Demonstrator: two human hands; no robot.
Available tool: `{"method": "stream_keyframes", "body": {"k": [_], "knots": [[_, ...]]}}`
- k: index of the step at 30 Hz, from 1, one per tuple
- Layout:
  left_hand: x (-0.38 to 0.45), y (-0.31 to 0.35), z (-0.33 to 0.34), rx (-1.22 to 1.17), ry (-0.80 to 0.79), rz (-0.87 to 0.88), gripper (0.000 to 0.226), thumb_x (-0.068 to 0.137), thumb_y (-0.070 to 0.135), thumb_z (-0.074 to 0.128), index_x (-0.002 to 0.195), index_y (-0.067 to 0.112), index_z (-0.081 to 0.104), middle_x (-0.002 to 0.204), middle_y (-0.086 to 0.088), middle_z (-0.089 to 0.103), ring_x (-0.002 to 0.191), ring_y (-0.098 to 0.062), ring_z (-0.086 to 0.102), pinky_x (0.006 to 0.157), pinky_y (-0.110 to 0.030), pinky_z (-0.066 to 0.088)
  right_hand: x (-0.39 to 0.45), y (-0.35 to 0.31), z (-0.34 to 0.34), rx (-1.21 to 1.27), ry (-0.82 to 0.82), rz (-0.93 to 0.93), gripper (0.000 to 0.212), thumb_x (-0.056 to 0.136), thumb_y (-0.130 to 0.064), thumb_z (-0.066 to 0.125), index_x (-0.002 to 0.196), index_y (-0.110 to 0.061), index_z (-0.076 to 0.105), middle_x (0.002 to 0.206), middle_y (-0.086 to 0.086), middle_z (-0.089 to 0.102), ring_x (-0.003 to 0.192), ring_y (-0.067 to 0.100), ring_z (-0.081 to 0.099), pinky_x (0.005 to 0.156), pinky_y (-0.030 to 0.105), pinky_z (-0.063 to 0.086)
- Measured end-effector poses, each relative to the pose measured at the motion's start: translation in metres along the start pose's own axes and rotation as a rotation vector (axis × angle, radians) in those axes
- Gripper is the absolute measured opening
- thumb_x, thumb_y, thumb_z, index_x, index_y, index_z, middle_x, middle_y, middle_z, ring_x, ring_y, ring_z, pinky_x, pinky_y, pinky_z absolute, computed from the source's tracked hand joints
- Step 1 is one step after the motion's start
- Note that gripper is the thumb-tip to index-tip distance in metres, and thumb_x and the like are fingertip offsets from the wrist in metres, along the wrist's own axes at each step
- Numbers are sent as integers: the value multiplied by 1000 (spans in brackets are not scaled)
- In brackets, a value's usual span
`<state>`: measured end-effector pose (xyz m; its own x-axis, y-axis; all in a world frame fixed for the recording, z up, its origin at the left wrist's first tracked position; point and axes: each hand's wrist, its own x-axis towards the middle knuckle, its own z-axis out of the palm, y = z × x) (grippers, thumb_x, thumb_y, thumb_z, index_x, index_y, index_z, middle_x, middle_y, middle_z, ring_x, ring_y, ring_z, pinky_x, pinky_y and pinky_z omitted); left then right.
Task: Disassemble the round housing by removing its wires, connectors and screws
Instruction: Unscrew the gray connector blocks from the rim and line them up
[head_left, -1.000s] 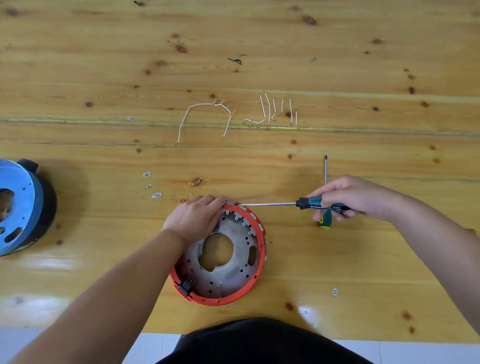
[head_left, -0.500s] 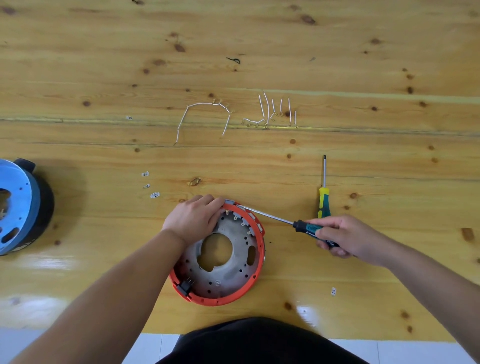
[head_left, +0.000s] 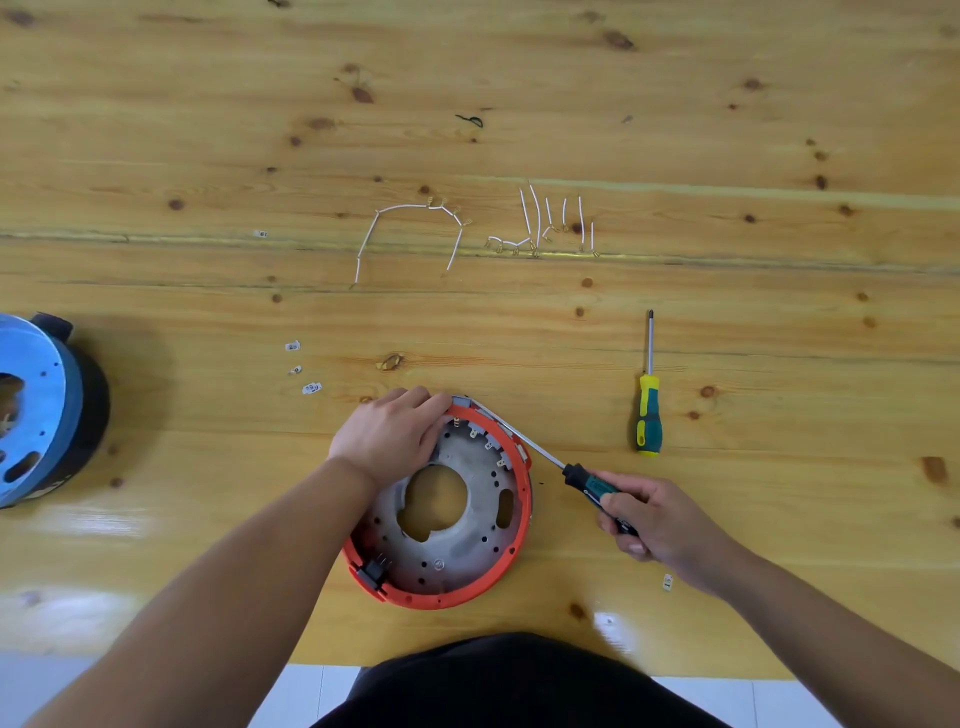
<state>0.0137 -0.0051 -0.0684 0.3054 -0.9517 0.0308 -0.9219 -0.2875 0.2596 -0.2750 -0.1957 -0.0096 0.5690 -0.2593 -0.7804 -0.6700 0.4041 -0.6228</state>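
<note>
The round housing (head_left: 470, 561), a grey metal plate in an orange ring, lies near the table's front edge. Small brass terminals line its upper right inside, and a black connector (head_left: 374, 570) sits at its lower left. My left hand (head_left: 395, 434) rests on the housing's upper left rim, fingers curled over the edge. My right hand (head_left: 652, 522) grips the dark handle of a screwdriver (head_left: 524, 440). Its shaft runs up and left along the ring's outside to a grey part at the top of the rim.
A second screwdriver (head_left: 649, 410) with a yellow and teal handle lies to the right. White wires (head_left: 410, 228) and short wire pieces (head_left: 550, 223) lie further back. Small white connectors (head_left: 304, 369) sit left of the housing, one (head_left: 668, 582) by my right wrist. A blue round housing (head_left: 36, 410) stands at the left edge.
My right hand has swung the screwdriver handle down and toward me, so the shaft went from level to steeply slanted along the ring. Its tip stays at the top of the rim. The left hand has not moved.
</note>
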Motion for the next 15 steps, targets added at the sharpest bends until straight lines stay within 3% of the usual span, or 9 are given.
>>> {"method": "stream_keyframes", "body": {"k": [5, 10, 15], "knots": [[0, 0, -1, -14, -3, -6, 34, 104, 35, 38, 108, 14, 64, 82, -2, 61, 68, -28, 61, 45, -36, 51, 7, -6, 15, 58, 31, 2, 39, 104, -7, 52, 123, -37, 68, 72, 5, 56, 51, 14, 37, 47, 24, 27], [0, -1, -4, -22, -24, 9, 39, 106, 38, 34, 110, 13, 64, 85, -3, 62, 72, -29, 62, 47, -39, 53, 6, -19, -4, -34, 45, -14, 41, 104, -5, 51, 123, -33, 74, 70, 7, 57, 49, 14, 37, 45, 23, 27], [0, -12, -9, 0, -97, 101, 44, 107, 40, 31, 116, 14, 65, 99, -3, 68, 82, -30, 66, 53, -41, 57, 1, -41, -33, -146, 24, 15, 25, 103, -14, 63, 119, -27, 78, 69, 10, 59, 45, 15, 36, 45, 22, 28]]}}
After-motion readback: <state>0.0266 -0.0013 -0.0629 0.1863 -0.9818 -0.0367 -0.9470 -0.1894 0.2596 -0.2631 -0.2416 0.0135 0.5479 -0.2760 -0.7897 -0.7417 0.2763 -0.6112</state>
